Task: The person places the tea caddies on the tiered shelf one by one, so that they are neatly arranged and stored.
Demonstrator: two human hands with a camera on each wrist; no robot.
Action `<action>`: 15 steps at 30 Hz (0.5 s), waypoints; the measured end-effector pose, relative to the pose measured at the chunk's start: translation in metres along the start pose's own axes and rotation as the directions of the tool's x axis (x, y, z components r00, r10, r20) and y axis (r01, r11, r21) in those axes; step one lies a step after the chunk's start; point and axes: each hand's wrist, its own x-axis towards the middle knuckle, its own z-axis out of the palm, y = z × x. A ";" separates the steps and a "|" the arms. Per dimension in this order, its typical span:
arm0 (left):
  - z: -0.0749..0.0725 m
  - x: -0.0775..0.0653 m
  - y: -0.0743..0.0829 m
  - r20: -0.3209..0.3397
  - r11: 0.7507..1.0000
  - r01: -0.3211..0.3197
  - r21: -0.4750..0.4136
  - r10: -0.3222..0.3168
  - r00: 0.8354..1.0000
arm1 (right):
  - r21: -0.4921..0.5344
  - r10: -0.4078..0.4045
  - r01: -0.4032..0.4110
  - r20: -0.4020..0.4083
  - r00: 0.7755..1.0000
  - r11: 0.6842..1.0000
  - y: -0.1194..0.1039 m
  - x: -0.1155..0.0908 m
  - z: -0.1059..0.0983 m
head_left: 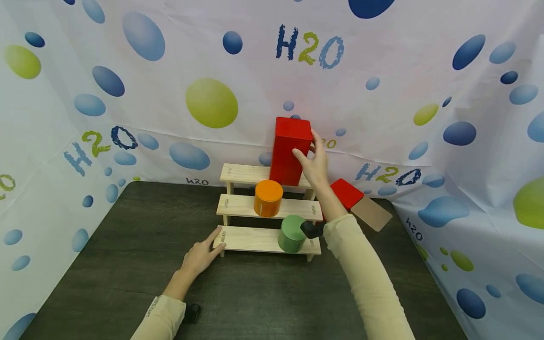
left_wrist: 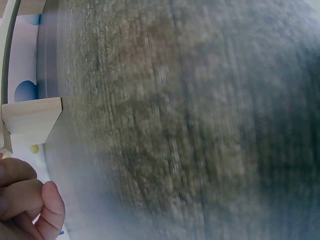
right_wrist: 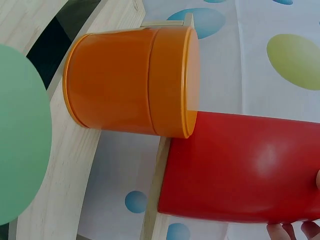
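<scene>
A three-step wooden shelf point(head_left: 250, 239) stands on the dark table. On its top step a tall red box point(head_left: 289, 151) is upright, and my right hand point(head_left: 315, 163) grips it near the top, thumb on the front and fingers round the right side. In the right wrist view, fingertips point(right_wrist: 277, 231) touch the red box point(right_wrist: 240, 170) at its edge. My left hand point(head_left: 199, 257) holds the left end of the bottom step, its fingers curled in the left wrist view. An orange canister point(head_left: 268, 198) sits on the middle step, a green canister point(head_left: 291, 233) on the bottom one.
Right of the shelf, partly behind my right arm, lie a red piece point(head_left: 346, 192) and a flat beige panel point(head_left: 371, 213); whether they are joined I cannot tell. A white cloth with blue and green spots point(head_left: 255, 61) encloses the table point(head_left: 263, 297) at the back and sides.
</scene>
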 end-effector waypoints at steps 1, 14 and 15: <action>0.000 0.000 0.000 -0.001 1.000 -0.001 0.001 0.001 1.000 | -0.002 -0.001 0.001 0.003 1.000 1.000 0.004 0.001 0.001; 0.003 0.003 -0.001 -0.003 1.000 -0.004 0.003 0.004 1.000 | 0.008 -0.051 0.051 0.032 0.998 0.999 0.030 0.011 0.020; 0.003 0.003 -0.001 -0.003 1.000 -0.005 0.002 0.005 1.000 | 0.015 -0.050 0.049 0.036 0.998 0.999 0.029 0.011 0.021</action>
